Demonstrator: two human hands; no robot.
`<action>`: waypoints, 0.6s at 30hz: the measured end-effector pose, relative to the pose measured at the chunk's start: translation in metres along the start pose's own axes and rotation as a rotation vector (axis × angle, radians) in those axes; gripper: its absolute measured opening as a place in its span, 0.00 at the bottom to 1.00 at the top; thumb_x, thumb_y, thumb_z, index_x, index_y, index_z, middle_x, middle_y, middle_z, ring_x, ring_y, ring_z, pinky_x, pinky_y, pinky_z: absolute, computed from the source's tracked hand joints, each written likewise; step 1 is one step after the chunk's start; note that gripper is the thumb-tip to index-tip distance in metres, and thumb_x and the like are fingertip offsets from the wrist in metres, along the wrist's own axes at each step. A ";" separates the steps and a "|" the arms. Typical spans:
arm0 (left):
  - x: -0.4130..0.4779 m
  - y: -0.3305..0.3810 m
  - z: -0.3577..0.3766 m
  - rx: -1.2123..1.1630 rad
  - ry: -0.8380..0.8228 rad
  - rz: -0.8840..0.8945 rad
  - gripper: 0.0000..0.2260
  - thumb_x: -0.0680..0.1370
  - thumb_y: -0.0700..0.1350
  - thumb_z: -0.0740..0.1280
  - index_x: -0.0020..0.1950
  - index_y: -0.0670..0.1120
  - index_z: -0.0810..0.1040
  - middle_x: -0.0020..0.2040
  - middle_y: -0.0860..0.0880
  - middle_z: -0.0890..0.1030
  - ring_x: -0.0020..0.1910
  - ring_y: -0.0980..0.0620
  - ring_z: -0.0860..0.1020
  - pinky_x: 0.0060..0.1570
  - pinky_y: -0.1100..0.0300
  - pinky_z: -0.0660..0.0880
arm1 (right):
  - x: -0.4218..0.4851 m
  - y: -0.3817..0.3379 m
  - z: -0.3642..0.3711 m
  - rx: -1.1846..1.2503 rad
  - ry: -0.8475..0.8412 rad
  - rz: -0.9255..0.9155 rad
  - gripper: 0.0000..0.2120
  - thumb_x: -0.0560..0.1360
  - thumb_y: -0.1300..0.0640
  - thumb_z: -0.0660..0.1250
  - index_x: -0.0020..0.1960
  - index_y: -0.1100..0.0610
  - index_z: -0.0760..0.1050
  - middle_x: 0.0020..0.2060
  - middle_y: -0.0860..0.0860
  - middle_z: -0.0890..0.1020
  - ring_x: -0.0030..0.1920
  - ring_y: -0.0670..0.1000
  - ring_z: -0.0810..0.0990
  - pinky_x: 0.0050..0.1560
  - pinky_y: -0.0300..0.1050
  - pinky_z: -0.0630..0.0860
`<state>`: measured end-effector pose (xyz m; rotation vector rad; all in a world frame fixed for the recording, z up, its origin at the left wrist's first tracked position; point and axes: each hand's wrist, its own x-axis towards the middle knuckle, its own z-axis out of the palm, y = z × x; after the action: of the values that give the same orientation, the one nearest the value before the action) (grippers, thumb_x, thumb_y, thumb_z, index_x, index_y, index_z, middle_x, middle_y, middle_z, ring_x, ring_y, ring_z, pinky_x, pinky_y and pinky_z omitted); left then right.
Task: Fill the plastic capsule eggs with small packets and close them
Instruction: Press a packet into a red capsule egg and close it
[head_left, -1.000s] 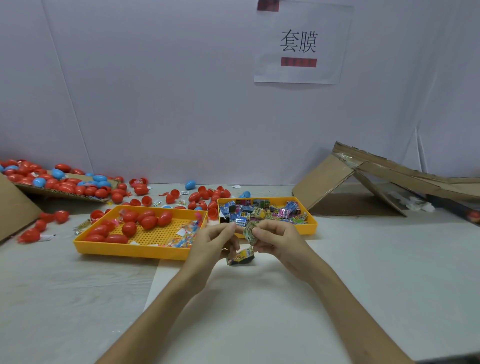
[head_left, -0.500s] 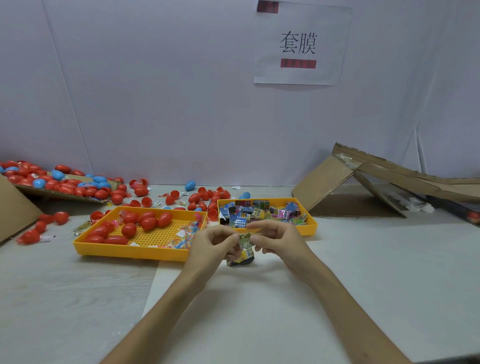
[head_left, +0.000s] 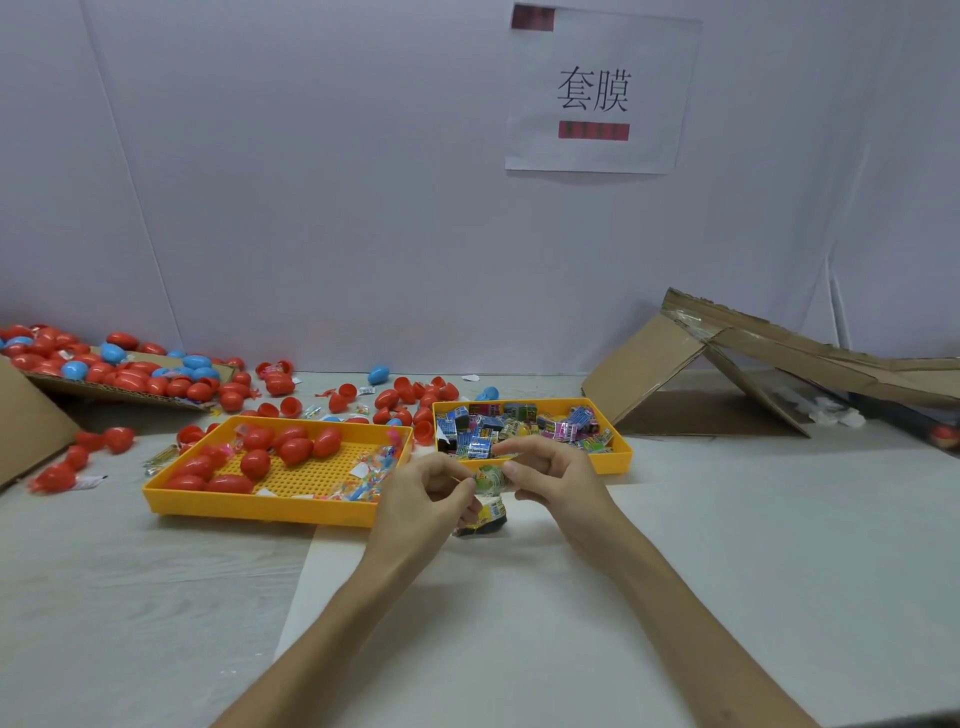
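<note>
At a white table (head_left: 727, 545), a person is working a small green packet (head_left: 489, 479) between both hands, holding it just in front of two yellow trays, likely so that supplies are staying within easy reach. The left hand (head_left: 421, 499) is pinching one end between thumb and forefinger, its other fingers curled. The right hand (head_left: 561, 480) is pinching the other end the same way, apparently squeezing it small enough for an egg. The red eggs (head_left: 293, 449) are waiting in the left tray (head_left: 260, 512), none in hand, while more packets are filling the right tray (head_left: 621, 465). A yellow-and-black packet (head_left: 483, 519) is sitting just below the left hand; whether it is resting on the table or hanging from the fingers is hard to tell. The fingers are hiding the green packet's ends.
</note>
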<state>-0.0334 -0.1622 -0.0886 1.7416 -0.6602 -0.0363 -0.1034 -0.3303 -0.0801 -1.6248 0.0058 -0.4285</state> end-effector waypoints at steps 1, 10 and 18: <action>0.000 0.000 0.000 0.011 -0.004 0.005 0.05 0.79 0.37 0.70 0.45 0.46 0.81 0.34 0.49 0.85 0.34 0.51 0.85 0.35 0.58 0.82 | -0.001 0.000 0.001 0.002 -0.011 0.001 0.08 0.78 0.63 0.70 0.53 0.53 0.84 0.42 0.49 0.86 0.45 0.46 0.83 0.45 0.41 0.78; -0.002 0.003 -0.001 0.126 -0.064 0.042 0.09 0.75 0.35 0.71 0.47 0.50 0.81 0.33 0.49 0.83 0.34 0.52 0.82 0.38 0.56 0.80 | -0.004 -0.003 0.007 0.037 -0.110 0.021 0.10 0.77 0.63 0.70 0.54 0.52 0.83 0.40 0.51 0.85 0.40 0.48 0.82 0.40 0.38 0.76; 0.001 0.006 -0.004 -0.090 -0.127 -0.099 0.07 0.79 0.35 0.68 0.50 0.46 0.82 0.38 0.43 0.85 0.33 0.51 0.82 0.39 0.54 0.81 | -0.004 -0.005 0.006 0.103 -0.078 0.039 0.17 0.72 0.66 0.69 0.56 0.50 0.84 0.49 0.56 0.86 0.48 0.51 0.84 0.42 0.39 0.77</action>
<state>-0.0340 -0.1598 -0.0815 1.6934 -0.6545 -0.2433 -0.1069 -0.3227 -0.0763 -1.5364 -0.0424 -0.3304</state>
